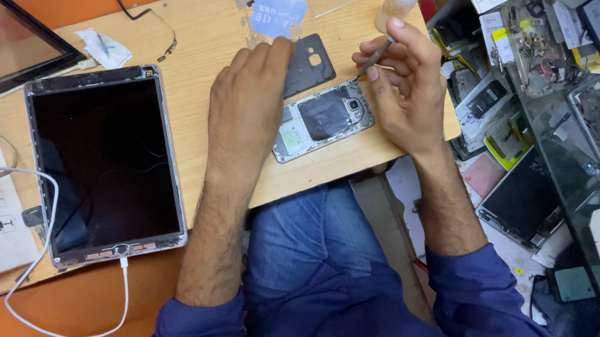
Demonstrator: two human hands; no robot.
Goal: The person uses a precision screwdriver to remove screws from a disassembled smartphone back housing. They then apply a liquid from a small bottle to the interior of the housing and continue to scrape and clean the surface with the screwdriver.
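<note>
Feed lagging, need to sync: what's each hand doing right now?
Left hand: open, palm down, pressing on the opened grey phone.
Right hand: closed on a thin dark screwdriver.

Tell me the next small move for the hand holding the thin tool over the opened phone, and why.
Probably lower the thin dark tool onto the top edge of the opened silver-framed phone. The right hand pinches the tool just above that corner near the camera, its tip not clearly touching. The left hand lies on the phone's other end, steadying it, and the dark grey back cover already lies aside.
</note>
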